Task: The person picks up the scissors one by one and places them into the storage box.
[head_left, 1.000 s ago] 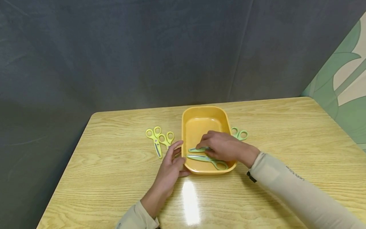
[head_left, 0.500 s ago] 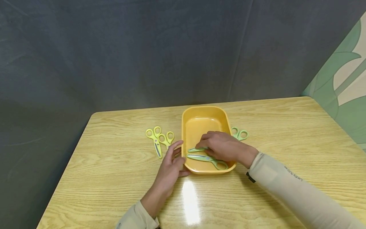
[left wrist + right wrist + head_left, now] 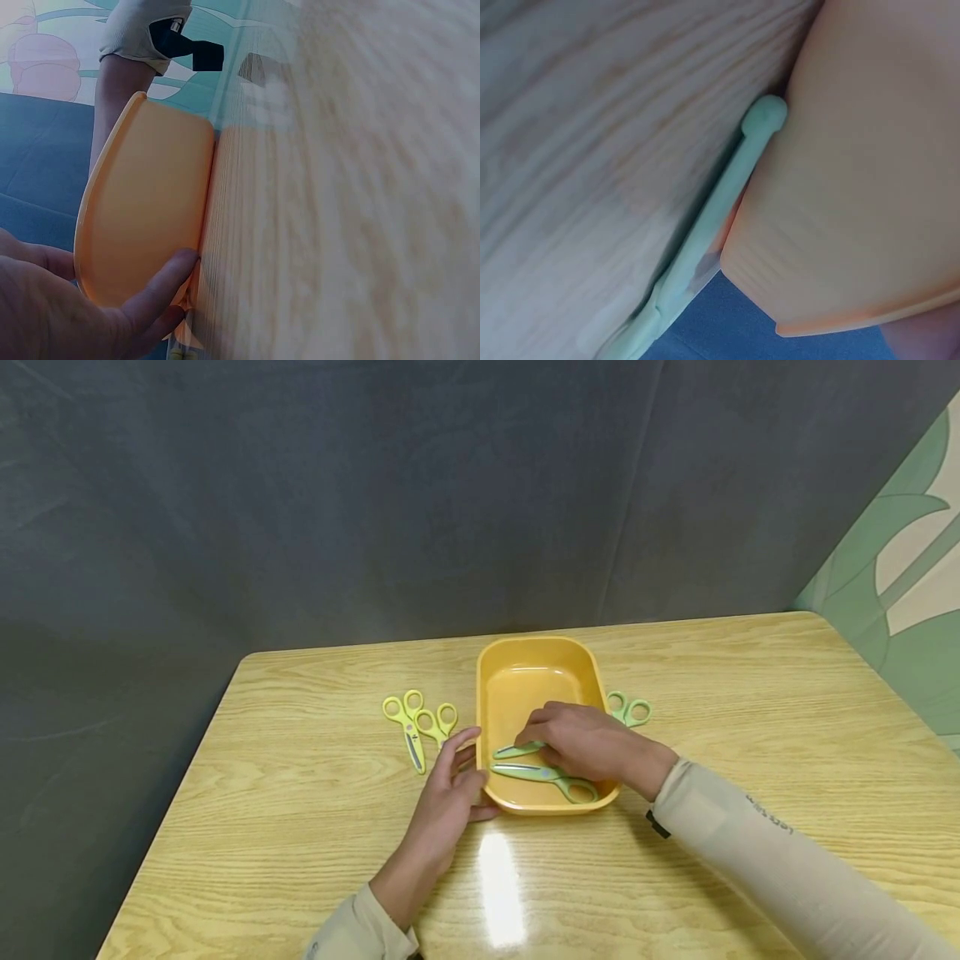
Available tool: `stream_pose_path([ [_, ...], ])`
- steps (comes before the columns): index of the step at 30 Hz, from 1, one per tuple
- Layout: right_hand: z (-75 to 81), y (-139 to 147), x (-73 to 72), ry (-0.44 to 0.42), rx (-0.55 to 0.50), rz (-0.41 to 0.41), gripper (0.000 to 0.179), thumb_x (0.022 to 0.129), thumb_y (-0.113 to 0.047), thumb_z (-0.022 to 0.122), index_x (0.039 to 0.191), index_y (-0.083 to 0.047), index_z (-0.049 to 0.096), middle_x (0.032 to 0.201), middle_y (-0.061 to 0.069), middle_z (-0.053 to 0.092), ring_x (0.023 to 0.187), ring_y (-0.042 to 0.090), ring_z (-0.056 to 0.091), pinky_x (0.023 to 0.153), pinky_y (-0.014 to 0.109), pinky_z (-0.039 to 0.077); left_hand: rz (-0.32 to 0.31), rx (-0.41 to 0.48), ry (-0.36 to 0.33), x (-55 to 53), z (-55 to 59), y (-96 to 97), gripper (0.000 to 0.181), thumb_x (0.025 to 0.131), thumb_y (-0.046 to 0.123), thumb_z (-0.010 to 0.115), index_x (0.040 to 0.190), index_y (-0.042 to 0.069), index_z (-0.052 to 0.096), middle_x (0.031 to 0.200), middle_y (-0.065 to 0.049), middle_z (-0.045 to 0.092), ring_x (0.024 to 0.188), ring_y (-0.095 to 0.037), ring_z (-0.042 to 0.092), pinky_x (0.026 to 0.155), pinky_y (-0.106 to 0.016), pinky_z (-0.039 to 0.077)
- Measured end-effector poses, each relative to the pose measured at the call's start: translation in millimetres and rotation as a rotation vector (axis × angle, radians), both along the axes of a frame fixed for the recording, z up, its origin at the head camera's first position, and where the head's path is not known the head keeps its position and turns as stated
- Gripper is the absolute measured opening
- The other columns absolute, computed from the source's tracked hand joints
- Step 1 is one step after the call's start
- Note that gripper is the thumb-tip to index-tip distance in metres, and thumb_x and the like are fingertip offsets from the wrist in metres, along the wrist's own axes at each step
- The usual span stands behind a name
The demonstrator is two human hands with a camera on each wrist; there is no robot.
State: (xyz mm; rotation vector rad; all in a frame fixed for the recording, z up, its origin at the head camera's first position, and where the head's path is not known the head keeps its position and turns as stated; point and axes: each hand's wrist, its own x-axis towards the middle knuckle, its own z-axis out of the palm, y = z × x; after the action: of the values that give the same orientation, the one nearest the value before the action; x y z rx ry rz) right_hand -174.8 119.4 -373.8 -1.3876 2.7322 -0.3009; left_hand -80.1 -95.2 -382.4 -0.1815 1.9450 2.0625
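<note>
A yellow-orange plastic tray [image 3: 525, 693] stands on the table. Its near left corner has my left hand [image 3: 442, 810] against it; in the left wrist view the fingers [image 3: 161, 292] lie along the outer wall. Inside the tray, my right hand [image 3: 581, 739] pinches a pair of green scissors [image 3: 517, 751], its handles hidden under the hand. Just nearer lies a second pair of green scissors [image 3: 525, 772], blades pointing left. The right wrist view shows only the tray's outside [image 3: 862, 172] and green scissors [image 3: 712, 217] beside it, not the right hand's grip.
Two yellow-green scissors, one pair [image 3: 412, 735] beside another [image 3: 437, 723], lie left of the tray. Green scissors handles [image 3: 630, 710] show past its right wall. The wooden table [image 3: 300, 843] meets a dark partition [image 3: 375, 527] behind.
The scissors under my right hand have shifted very slightly and their blade angle has tilted a little. My left hand and the tray stay in place.
</note>
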Motion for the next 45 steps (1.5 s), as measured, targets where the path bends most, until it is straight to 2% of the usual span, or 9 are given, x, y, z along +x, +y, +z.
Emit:
stream_pose_path([
  [12,-1.2,-0.1,-1.5,0.006,-0.004,-0.002,0.026,0.089,-0.012,0.072,0.113,-0.021,0.074,0.11,-0.006,0.071,0.101,0.015,0.064,0.087,0.033,0.057,0.0,-0.003,0.008,-1.6,0.2,0.8,0.054,0.1,0.011,0.046,0.15,0.027,0.035,0.154,-0.011,0.036,0.11,-0.029,0.062,0.078,-0.039,0.059],
  [19,-3.8,-1.5,1.2,-0.024,0.004,-0.003,0.026,0.09,-0.011,0.071,0.113,-0.023,0.074,0.111,-0.007,0.071,0.102,0.014,0.064,0.087,0.033,0.057,0.02,-0.006,-0.01,1.4,-1.6,0.9,0.055,0.098,0.009,0.046,0.149,0.024,0.035,0.154,-0.012,0.036,0.109,-0.029,0.062,0.075,-0.038,0.059],
  [32,-2.7,-7.6,-3.2,-0.001,-0.029,0.012,0.026,0.09,-0.01,0.069,0.112,-0.022,0.074,0.11,-0.007,0.07,0.101,0.014,0.064,0.087,0.032,0.056,0.05,0.016,-0.011,1.3,-1.6,-3.8,0.053,0.097,0.008,0.045,0.147,0.022,0.035,0.154,-0.013,0.034,0.117,-0.031,0.058,0.075,-0.039,0.061],
  [35,2.8,-3.5,-3.0,-0.002,-0.077,-0.012,0.024,0.092,-0.012,0.067,0.113,-0.021,0.073,0.111,-0.006,0.069,0.103,0.014,0.063,0.088,0.033,0.056,0.051,0.019,-0.011,0.0,-2.1,-3.3,0.054,0.096,0.008,0.046,0.147,0.022,0.035,0.154,-0.013,0.034,0.116,-0.031,0.058,0.075,-0.04,0.061],
  [40,21.7,10.6,-3.3,-0.011,-0.184,-0.105,0.023,0.095,-0.015,0.065,0.117,-0.018,0.071,0.115,-0.005,0.068,0.102,0.014,0.063,0.084,0.035,0.055,0.047,0.029,0.0,-1.5,-2.1,-2.5,0.055,0.095,0.008,0.046,0.147,0.021,0.035,0.153,-0.012,0.036,0.114,-0.031,0.059,0.075,-0.041,0.061],
  [45,32.1,33.3,-8.3,0.076,-0.278,-0.181,0.022,0.095,-0.01,0.062,0.114,-0.017,0.071,0.111,-0.001,0.071,0.091,0.013,0.062,0.078,0.035,0.053,0.046,0.033,0.001,-2.2,-2.0,-2.3,0.055,0.094,0.009,0.047,0.147,0.021,0.036,0.152,-0.012,0.035,0.114,-0.031,0.059,0.075,-0.041,0.061],
])
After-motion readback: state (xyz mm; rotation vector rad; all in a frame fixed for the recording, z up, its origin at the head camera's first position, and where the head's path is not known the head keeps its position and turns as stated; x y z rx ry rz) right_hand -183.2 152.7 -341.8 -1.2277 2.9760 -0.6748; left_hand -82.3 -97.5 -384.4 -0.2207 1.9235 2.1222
